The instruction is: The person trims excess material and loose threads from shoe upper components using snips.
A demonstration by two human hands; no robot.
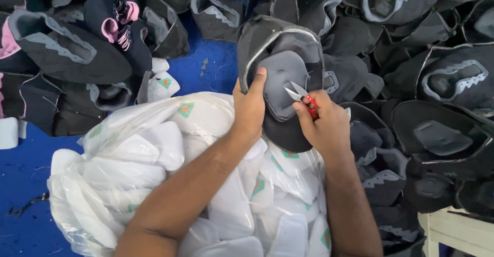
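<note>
Shoe upper [280, 77] held upright, long axis top-to-bottom, toe end down, black w/ grey tongue and pale edge trim. Left hand [250, 108] clamps its left side, thumb on top. Right hand [321, 126] pinches 1 red-handled snips [303, 97], blades slightly apart at tongue. Beneath: 1 clear bag [128, 154] of white insoles; black uppers piled on blue floor [20, 169], too many to count.

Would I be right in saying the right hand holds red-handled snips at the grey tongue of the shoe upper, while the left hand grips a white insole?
Not quite: in the head view the left hand grips the shoe upper itself, not an insole. The right hand does hold red-handled snips at the grey tongue.
</note>
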